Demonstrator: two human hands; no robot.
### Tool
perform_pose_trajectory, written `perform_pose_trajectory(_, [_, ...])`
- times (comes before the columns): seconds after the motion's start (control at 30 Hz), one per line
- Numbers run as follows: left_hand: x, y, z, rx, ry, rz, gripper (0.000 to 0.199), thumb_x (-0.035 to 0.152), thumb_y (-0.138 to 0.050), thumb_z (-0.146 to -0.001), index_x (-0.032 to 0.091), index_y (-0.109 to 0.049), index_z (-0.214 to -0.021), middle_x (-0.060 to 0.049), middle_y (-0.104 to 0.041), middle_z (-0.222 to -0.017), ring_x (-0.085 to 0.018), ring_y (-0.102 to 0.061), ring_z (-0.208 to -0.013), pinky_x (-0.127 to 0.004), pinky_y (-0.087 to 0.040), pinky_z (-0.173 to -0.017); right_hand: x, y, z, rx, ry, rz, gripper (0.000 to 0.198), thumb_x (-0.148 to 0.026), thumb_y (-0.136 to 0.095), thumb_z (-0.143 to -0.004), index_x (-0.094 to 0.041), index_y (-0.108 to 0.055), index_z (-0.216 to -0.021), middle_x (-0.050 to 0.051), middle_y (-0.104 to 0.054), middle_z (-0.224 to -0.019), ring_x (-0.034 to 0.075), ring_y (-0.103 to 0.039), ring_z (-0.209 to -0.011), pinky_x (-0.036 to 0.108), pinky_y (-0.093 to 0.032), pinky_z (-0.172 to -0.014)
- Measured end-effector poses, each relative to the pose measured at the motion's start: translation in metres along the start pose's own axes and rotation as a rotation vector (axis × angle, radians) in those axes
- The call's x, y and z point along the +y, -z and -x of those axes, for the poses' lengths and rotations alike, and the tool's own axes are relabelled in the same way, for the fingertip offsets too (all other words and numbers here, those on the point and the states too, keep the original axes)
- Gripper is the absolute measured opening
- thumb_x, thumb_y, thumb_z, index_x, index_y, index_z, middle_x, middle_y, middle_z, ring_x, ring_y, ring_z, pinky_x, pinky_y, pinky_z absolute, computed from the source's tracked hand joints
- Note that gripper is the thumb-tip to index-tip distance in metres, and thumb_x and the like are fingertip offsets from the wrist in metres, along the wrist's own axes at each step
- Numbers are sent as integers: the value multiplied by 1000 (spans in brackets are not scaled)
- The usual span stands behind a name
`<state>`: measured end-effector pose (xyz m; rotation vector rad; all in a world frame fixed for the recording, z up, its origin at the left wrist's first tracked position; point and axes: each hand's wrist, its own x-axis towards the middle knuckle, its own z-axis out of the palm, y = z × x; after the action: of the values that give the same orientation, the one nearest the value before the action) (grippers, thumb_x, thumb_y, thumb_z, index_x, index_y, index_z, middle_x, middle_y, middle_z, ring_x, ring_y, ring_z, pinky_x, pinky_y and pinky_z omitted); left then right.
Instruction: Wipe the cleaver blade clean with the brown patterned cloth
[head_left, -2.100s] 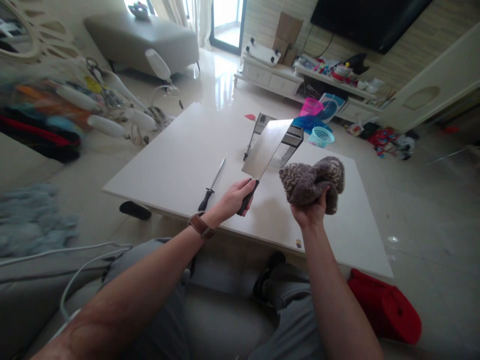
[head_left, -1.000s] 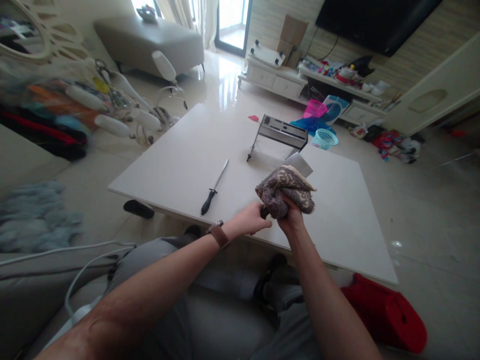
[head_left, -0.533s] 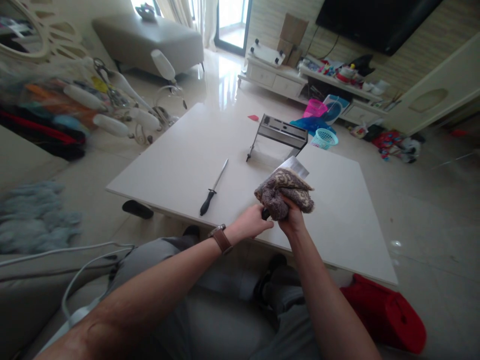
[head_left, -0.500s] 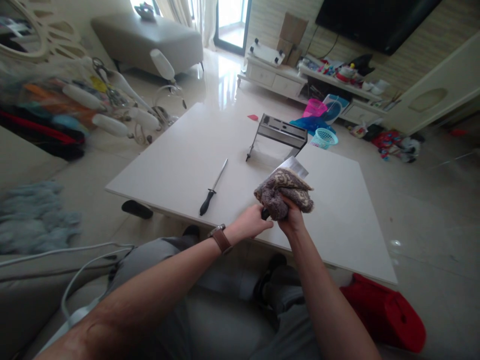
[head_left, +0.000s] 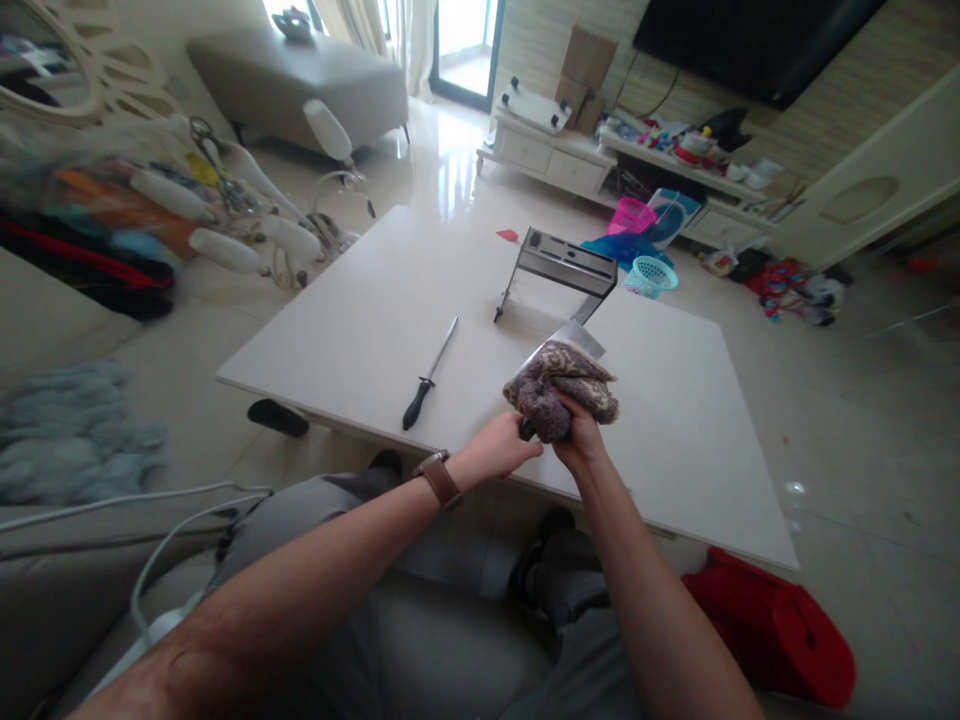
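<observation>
Cloth (head_left: pixel 559 385) and cleaver (head_left: pixel 586 338), apart 2.1 s earlier, now overlap over the white table (head_left: pixel 690 430). Bunched, grey-brown and pale-patterned, the cloth hides most of the cleaver; 1 metal end shows. Left hand (head_left: pixel 501 446): clamped on the black handle (head_left: pixel 527 429), largely hidden. Right hand (head_left: pixel 582 432): clamped on the cloth. Sharpening rod (head_left: pixel 426 383): to the left.

Head view, facing forward and down across table (head_left: pixel 337 325).
</observation>
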<state>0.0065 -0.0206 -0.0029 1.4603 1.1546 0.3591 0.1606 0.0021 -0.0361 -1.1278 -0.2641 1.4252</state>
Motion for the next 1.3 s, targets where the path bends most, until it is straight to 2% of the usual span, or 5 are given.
perform_pose_trajectory(0.33, [0,2,2,-1,13,20,26,31,-61,-79,13,-61,-97,-3,-63,-63,-17,-57,-39,-25,-43,-36,1,-2,-1,-16,-18,13,15,-18,-80,-68,-18,-75,-82,1,-79,-83,16,-72,-75,26,-61,-73])
perform_pose_trajectory(0.57, [2,3,3,-3,9,41,23,30,-60,-78,14,-61,-95,-1,-60,-60,-16,-55,-38,-24,-42,-36,1,-2,0,4,-24,1,15,-16,-79,-68,-16,-75,-82,1,-79,-80,15,-72,-72,24,-60,-69])
perform_pose_trajectory(1.17, [3,2,5,4,5,44,28,30,-61,-79,15,-63,-103,0,-60,-61,-17,-55,-38,-25,-42,-37,1,1,-2,-32,-10,32,17,-18,-80,-68,-18,-75,-84,0,-79,-83,17,-73,-77,28,-62,-76])
perform_pose_trajectory(1.3, [2,2,5,-8,18,34,28,30,-61,-80,14,-63,-103,1,-59,-56,-17,-55,-38,-25,-42,-38,-1,-2,1,-14,-9,25,15,-18,-80,-67,-18,-74,-81,0,-79,-81,16,-71,-73,26,-61,-72])
